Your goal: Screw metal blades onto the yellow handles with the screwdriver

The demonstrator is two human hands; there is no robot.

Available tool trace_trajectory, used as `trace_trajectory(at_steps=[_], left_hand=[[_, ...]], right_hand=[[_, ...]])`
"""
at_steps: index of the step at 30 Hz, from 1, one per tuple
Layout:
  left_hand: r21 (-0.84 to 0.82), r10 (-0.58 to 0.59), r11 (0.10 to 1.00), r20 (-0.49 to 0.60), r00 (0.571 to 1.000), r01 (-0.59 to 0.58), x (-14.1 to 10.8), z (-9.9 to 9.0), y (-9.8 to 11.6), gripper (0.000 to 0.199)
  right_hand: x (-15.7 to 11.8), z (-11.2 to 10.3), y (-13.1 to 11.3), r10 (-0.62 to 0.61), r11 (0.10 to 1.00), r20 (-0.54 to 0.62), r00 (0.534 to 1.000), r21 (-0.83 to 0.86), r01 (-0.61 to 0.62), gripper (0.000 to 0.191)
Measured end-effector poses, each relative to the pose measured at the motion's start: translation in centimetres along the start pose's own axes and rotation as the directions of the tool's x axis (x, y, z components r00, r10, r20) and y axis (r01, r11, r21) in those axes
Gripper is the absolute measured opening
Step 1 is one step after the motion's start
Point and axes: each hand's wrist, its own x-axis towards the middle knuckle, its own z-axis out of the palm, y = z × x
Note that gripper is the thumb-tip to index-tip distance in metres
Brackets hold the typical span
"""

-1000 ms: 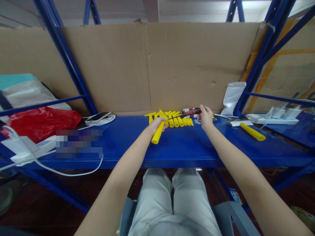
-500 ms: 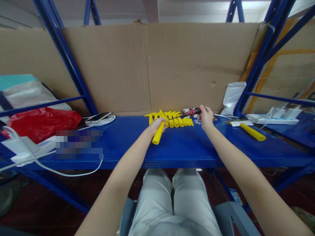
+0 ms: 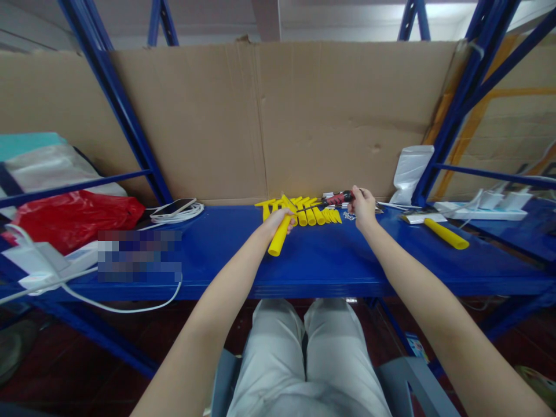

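My left hand (image 3: 282,220) is closed around a yellow tubular piece (image 3: 278,238), whose open round end points down toward me. My right hand (image 3: 362,207) grips the rear end of a red and black screwdriver (image 3: 337,199). The screwdriver's thin shaft runs left to the yellow piece beside my left fingers; where its tip meets the piece is too small to make out. Behind and to the right of my left hand, several yellow pieces (image 3: 319,216) lie in a row on the blue shelf (image 3: 321,260). Small metal parts (image 3: 348,216) lie near my right fingers.
At the right are a loose yellow tube (image 3: 447,234), a white power strip (image 3: 482,211) and a white plastic bag (image 3: 410,174). A phone (image 3: 179,206) on a coiled cable and a red bag (image 3: 82,217) are at the left. Cardboard (image 3: 313,116) stands behind.
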Motion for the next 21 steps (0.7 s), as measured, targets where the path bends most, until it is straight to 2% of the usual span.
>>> trace_trajectory(at_steps=[4,9,12,17,21], left_hand=[[-0.004,-0.01,1.0,-0.02,1.0,0.01,0.0,0.1,-0.3,0.007],[-0.018,-0.002,1.0,-0.048,0.999,0.002,0.0,0.1,-0.5,0.011],[-0.035,0.019,0.999,-0.046,0.999,-0.02,-0.1,0.0,-0.3,0.01],[-0.048,0.041,0.998,-0.024,0.999,-0.042,-0.4,0.1,0.1,0.009],[-0.027,0.014,1.0,-0.044,0.999,-0.015,-0.8,0.6,0.2,0.01]], right_hand=[[-0.1,-0.1,0.1,-0.084,0.994,0.069,0.994,-0.066,0.088,0.031],[-0.3,-0.2,0.0,-0.109,0.972,0.118,0.987,-0.195,0.13,0.019],[-0.1,-0.5,0.4,-0.126,0.96,0.135,0.983,-0.233,0.155,0.026],[0.5,-0.9,1.1,-0.266,0.904,0.092,0.96,-0.321,0.281,0.045],[0.8,-0.8,1.3,-0.277,0.898,0.074,0.958,-0.334,0.286,0.049]])
